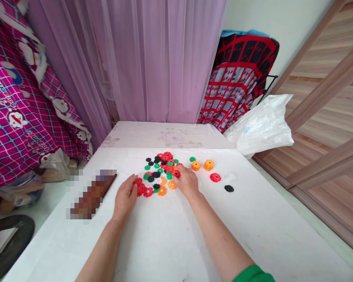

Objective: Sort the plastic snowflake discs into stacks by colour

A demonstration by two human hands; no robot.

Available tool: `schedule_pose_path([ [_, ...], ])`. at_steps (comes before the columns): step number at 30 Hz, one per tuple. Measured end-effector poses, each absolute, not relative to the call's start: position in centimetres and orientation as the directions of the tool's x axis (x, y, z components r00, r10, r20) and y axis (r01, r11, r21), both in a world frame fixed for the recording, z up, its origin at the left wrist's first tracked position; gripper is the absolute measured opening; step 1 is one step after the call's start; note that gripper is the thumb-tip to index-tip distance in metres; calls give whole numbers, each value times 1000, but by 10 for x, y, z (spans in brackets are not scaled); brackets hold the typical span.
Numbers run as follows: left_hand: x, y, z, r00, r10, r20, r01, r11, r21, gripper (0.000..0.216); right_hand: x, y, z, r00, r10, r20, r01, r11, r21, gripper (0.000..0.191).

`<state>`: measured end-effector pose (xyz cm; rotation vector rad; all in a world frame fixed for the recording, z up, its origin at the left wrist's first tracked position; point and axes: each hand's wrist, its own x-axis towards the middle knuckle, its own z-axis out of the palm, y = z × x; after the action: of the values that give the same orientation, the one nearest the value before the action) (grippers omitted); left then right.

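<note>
A loose pile of flower-shaped plastic discs [157,174] in red, black, green, orange and white lies on the white-covered table. At the pile's left edge, my left hand [126,198] has its thumb and fingers closed on a red notched disc [138,181]. On the opposite side, my right hand [188,182] pinches another red disc [175,173] over the pile. Its fingertips are partly hidden behind the disc. To the right stand two orange disc stacks [208,165], with a green disc [192,159], red discs [215,178], pale discs [230,177] and black discs [229,188] set apart.
A blurred-out dark brown object [95,194] lies left on the white tablecloth [164,243]. A white plastic bag [261,125] sits at the table's right back corner. Purple curtains [164,62] hang behind, and a dark round stool [20,239] stands at lower left.
</note>
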<state>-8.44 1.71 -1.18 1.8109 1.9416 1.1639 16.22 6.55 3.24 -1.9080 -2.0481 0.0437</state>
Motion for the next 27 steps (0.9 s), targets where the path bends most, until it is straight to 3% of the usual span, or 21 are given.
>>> schedule_pose_path([
  [6,-85,17,-11,-187,922,339,735,-98,671,42,213,56,43,84,941,328,932,42,-360,28],
  [10,-85,17,-12,-175,922,345,738,-109,666,44,276,49,56,282,932,229,937,-216,-275,26],
  [12,-86,18,-12,-174,922,345,742,-108,662,44,302,48,60,311,932,187,938,-269,-221,26],
  [27,-88,17,-11,-179,930,320,756,-78,649,44,318,52,49,178,972,154,978,-157,-136,22],
])
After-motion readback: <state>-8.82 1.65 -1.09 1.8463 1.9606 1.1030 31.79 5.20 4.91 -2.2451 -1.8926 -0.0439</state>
